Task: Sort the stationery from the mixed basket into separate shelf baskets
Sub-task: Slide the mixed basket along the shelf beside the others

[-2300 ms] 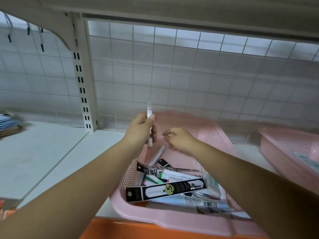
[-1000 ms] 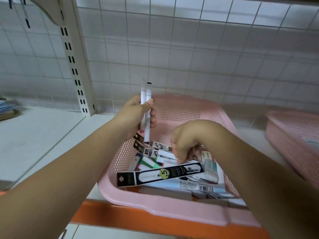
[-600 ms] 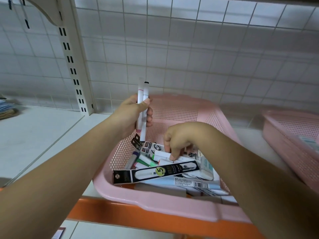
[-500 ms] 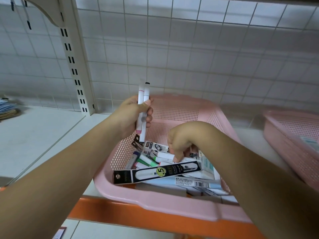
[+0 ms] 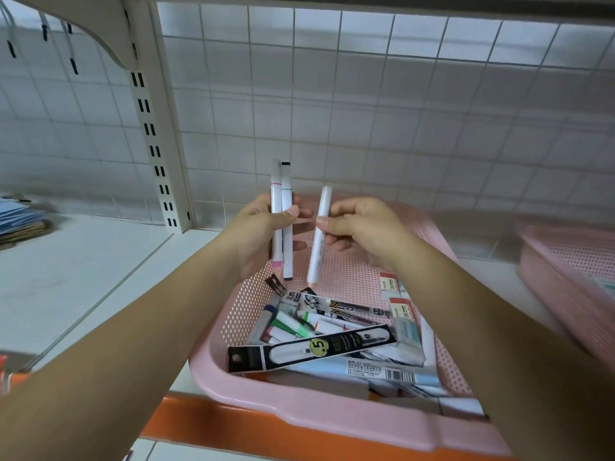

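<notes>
My left hand grips two markers upright, its fingers curled round their mid-barrels. Just to the right, my right hand pinches a third marker mid-barrel, above the mixed basket. I judge them light, stiff and smooth, so prone to slip; a mid-barrel hold suits.

Bare white shelf left of the pink basket leaves room to pass. A slotted upright, wire grid back and second pink basket at right hem it in.
</notes>
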A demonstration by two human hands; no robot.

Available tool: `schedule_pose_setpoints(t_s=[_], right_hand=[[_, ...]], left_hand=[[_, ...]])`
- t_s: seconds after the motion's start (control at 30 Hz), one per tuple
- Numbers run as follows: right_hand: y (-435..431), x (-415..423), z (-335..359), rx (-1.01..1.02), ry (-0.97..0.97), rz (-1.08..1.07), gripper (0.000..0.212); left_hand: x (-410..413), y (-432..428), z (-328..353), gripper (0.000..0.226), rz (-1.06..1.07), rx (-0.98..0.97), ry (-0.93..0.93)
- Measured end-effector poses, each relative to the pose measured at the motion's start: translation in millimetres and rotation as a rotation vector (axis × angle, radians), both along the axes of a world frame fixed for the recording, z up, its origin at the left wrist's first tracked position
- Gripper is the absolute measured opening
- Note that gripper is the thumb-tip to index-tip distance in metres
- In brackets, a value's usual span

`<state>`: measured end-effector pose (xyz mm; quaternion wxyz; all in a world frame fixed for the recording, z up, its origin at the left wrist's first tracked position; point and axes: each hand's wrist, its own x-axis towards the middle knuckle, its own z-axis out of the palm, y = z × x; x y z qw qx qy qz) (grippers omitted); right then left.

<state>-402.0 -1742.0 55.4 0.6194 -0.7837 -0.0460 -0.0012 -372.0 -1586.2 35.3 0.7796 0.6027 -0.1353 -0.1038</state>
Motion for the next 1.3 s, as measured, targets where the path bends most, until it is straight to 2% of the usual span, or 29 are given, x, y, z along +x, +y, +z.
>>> schedule_pose_setpoints(t_s=[0.17,0.23,0.43,0.5,0.53,0.63,0.7,0.77,0.93,1.07,1.1,1.17,1.23,1.3], right_hand=[[12,-1,-1,0.134,-0.085,-0.063,0.005],[13,-1,-2,0.138,-0.096,-0.102,0.016],[5,7,-6,-0.242,-0.314,-0.308,0.016],[-2,4,-1,-0.299,-0.237,-0.289,0.013],[-6,1,1,-0.352,-0.127,-0.215,0.011],[-11,-7,3,-0.656,0.304,0.158,0.014],[-7,-8,-2,-0.881,0.506,0.338,0.01],[1,-9,-7,-1.034,0.538,0.388,0.008],[16,-13,-11,-1.115,0.535,0.453,0.02],[25,-14,-15,-1.263,0.455,0.469,0.016],[25,-13,-16,-1.275,0.438,0.479,0.013],[20,-13,-16,-1.177,0.424,0.47,0.007],[11,-11,-12,-0.988,0.339,0.386,0.015],[4,-7,-7,-0.748,0.171,0.234,0.014]], left_hand=[[-3,-3,1,0.03,-0.119,0.098,-0.025],[-4,-3,1,0.028,-0.16,0.096,-0.01],[-5,-1,2,0.018,-0.125,0.132,-0.006],[-5,-1,2,0.013,-0.089,0.096,0.0],[-4,-1,2,0.012,-0.068,0.063,0.007],[-4,-1,2,0.011,-0.013,-0.014,0.02],[-4,-1,2,0.011,-0.003,-0.016,0.011],[-4,-1,1,0.012,-0.009,-0.003,0.007],[-5,-1,1,0.009,-0.016,0.012,-0.004],[-6,-1,1,0.007,-0.037,-0.001,0.002],[-6,-1,2,0.005,-0.046,-0.004,0.004],[-7,-1,2,0.005,-0.053,-0.001,0.003],[-8,-1,2,0.007,-0.043,0.019,-0.005],[-8,-1,2,0.007,-0.015,0.039,-0.012]])
